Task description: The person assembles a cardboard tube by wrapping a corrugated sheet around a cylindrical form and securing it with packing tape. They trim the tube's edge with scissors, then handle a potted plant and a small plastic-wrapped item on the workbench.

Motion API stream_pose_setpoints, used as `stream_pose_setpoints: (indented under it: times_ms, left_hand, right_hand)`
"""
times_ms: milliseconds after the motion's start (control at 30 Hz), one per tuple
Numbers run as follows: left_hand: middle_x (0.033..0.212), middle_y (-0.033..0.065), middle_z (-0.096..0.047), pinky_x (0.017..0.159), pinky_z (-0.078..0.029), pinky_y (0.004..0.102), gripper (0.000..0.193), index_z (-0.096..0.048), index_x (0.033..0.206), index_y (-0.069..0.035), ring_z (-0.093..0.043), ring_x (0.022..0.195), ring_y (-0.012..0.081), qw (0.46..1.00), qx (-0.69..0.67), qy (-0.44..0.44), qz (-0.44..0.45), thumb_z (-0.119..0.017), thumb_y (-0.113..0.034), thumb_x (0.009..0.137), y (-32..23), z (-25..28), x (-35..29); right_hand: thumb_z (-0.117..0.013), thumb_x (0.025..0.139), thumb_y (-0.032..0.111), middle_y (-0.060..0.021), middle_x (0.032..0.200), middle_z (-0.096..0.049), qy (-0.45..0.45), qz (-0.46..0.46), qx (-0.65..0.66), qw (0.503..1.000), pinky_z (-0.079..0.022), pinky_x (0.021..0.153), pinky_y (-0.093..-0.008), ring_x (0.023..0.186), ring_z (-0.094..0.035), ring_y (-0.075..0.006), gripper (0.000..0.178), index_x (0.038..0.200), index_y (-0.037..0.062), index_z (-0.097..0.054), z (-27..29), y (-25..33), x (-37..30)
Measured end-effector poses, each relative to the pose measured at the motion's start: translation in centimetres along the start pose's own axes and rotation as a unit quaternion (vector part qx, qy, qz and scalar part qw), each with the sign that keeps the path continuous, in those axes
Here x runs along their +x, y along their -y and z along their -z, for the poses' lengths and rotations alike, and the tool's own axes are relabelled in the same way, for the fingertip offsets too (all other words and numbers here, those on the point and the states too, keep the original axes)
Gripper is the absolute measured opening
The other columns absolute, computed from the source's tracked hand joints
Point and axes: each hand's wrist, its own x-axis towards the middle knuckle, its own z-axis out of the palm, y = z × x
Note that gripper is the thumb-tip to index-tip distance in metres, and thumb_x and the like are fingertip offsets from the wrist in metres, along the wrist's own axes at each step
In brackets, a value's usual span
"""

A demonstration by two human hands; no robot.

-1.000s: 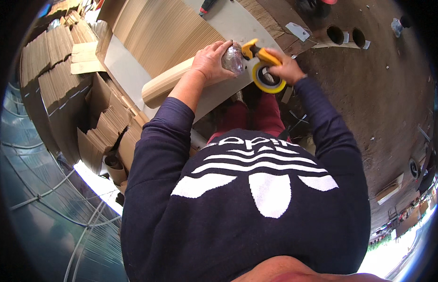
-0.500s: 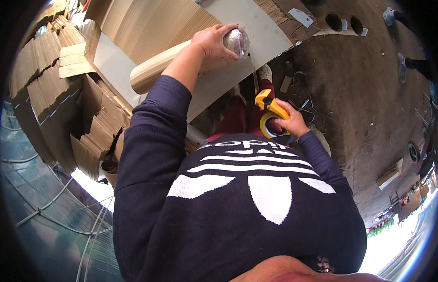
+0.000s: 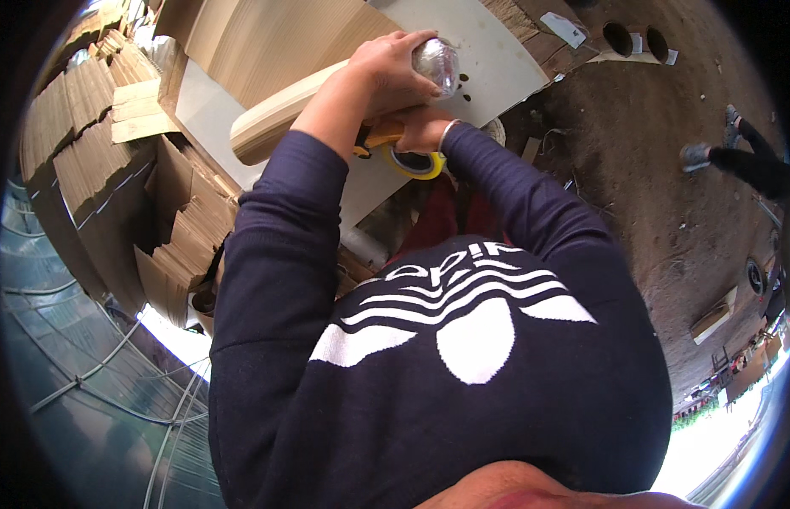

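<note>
A long, rounded wood-grain bundle (image 3: 272, 123) lies across the pale board. Its right end is a shiny, film-wrapped end (image 3: 439, 66). My left hand (image 3: 388, 66) is wrapped over the bundle near that end, thumb and fingers around it. Just below, my right hand (image 3: 425, 129) grips a yellow tape dispenser (image 3: 380, 134), held close against the near side of the bundle. The dispenser's tape roll (image 3: 420, 166) hangs under the right hand. My left forearm partly hides the dispenser's head, so I cannot tell whether tape touches the bundle.
Wide wood-grain sheets (image 3: 268, 47) lie on the far part of the pale board (image 3: 208, 106). Stacks of folded cardboard (image 3: 81, 161) crowd the left. Two dark cardboard tubes (image 3: 617, 39) stand at the far right. Another person's legs (image 3: 747, 165) show on the brown floor (image 3: 633, 144).
My right hand has brought the tape dispenser up and left, from beside my legs to the bundle. My left hand keeps its grip. The other person's legs have shifted at the right.
</note>
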Motion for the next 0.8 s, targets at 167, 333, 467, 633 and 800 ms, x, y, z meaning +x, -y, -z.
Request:
stream_pose_setpoints:
  times_ms: [167,333,467,633,800]
  left_hand:
    - [0.142,0.0072,-0.053,0.111,-0.039,0.0472,0.105,-0.045,0.15,-0.027,-0.05,0.131,0.0314,0.987,0.056,-0.149,-0.033,-0.087,-0.06,0.059,0.9,-2.7,-3.3]
    - [0.152,0.0105,-0.042,0.117,-0.031,0.0486,0.112,-0.039,0.153,-0.019,-0.037,0.141,0.0336,0.984,-0.004,-0.18,0.0,-0.088,-0.058,0.06,1.4,-6.2,-7.2]
    - [0.157,0.0147,-0.037,0.12,-0.023,0.0522,0.118,-0.038,0.154,-0.012,-0.032,0.146,0.0352,0.986,-0.038,-0.107,0.118,-0.088,-0.061,0.059,2.5,-6.6,-9.5]
    - [0.155,0.016,-0.038,0.122,-0.016,0.0568,0.118,-0.042,0.151,-0.014,-0.03,0.147,0.0345,0.981,-0.02,-0.136,0.134,-0.088,-0.063,0.054,1.1,-8.5,-12.2]
    - [0.155,0.0182,-0.037,0.121,-0.014,0.0578,0.129,-0.031,0.153,-0.006,-0.031,0.147,0.0364,0.95,-0.113,-0.239,0.163,-0.092,-0.056,0.051,-0.5,-11.3,-14.5]
  right_hand:
    - [-0.068,0.077,0.028,-0.0172,0.127,-0.067,0.031,-0.027,0.026,0.999,-0.052,0.099,-0.0423,0.112,-0.066,-0.0354,0.061,0.138,0.0237,-0.061,-2.1,-0.2,-0.2]
    - [-0.07,0.073,0.029,-0.0186,0.105,-0.072,0.024,-0.041,0.024,0.999,-0.054,0.09,-0.0438,0.1,-0.068,-0.0365,0.062,0.134,0.0163,-0.064,-1.1,-1.9,-9.7]
    - [-0.081,0.067,0.011,-0.014,0.111,-0.067,-0.037,0.003,0.046,0.998,-0.052,0.093,-0.039,0.103,-0.065,-0.0323,0.072,0.136,0.0107,-0.062,4.4,-2.0,-16.1]
    - [-0.08,0.072,0.004,-0.0121,0.109,-0.068,-0.177,0.115,0.087,0.974,-0.053,0.088,-0.0353,0.094,-0.066,-0.0268,0.065,0.135,0.0074,-0.064,12.7,0.9,-14.7]
    - [-0.084,0.072,0.015,-0.0098,0.099,-0.068,-0.179,0.213,-0.088,0.956,-0.056,0.079,-0.0369,0.088,-0.068,-0.0281,0.062,0.132,0.0156,-0.066,16.6,6.1,-7.7]
